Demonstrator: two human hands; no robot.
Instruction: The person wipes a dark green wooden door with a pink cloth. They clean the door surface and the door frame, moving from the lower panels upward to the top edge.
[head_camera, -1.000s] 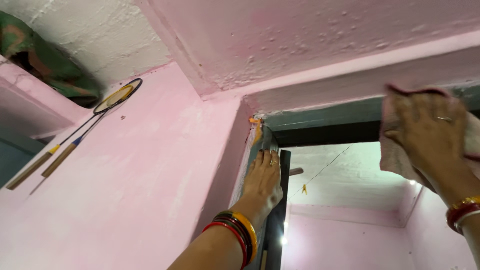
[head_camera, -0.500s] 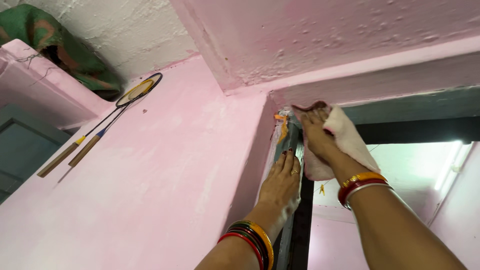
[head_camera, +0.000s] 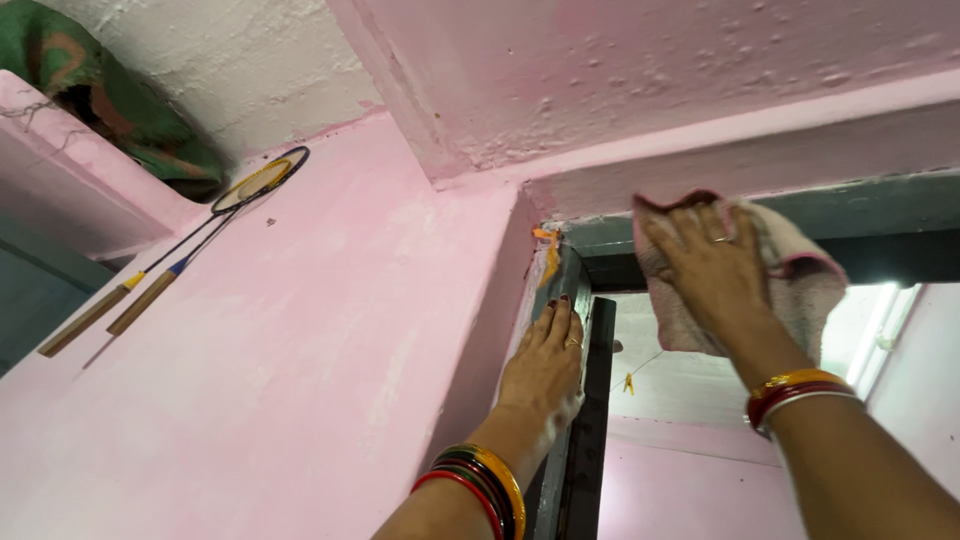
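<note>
Nearest item: my left forearm is rising from the bottom edge, wearing a stack of red, dark and orange bangles (head_camera: 478, 485). Next: my left hand (head_camera: 545, 360) is lying flat and fully spread, fingers straight and together, palm pressing the upright of the dark door frame (head_camera: 578, 440); it is gripping nothing, only bracing against that post. Beside it, to the right: my right wrist is carrying gold, red and white bangles (head_camera: 800, 393). Above that: my right hand (head_camera: 712, 268) is opened wide, fingers extended, a ring showing on one, and it is pressing a pinkish-white cloth (head_camera: 790, 285) flat against the top bar of the frame; the cloth is draping below and to the right of the palm, and its upper edge is folding over my fingertips. I am holding the cloth by pressure, not in a closed fist. At the frame's upper left corner an orange scrap (head_camera: 546, 252) is clinging. Farther out, on the pink wall (head_camera: 300, 330) to the left, two badminton rackets (head_camera: 170, 262) are hanging side by side, handles pointing down-left. Farthest: a green bundle (head_camera: 110, 110) is sitting on a high ledge at the top left, under the rough white ceiling (head_camera: 240, 60).
</note>
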